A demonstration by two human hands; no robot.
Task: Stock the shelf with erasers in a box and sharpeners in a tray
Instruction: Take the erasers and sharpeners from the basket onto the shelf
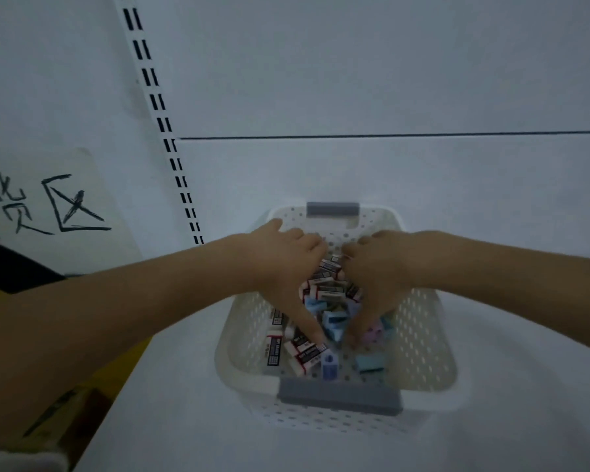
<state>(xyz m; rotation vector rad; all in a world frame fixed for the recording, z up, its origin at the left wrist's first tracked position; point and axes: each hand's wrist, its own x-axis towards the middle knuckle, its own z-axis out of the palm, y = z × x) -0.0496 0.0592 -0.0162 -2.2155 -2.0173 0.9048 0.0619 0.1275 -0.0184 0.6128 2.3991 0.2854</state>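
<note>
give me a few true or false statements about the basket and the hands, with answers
1. The left hand and right hand both reach into the basket. True.
2. The basket holds only erasers. False: blue and pink sharpeners lie mixed in with them.
3. The basket's handles are grey. True.
4. The basket has solid walls. False: its walls are perforated with holes.
5. A handwritten sign hangs to the right of the basket. False: it is on the left.
</note>
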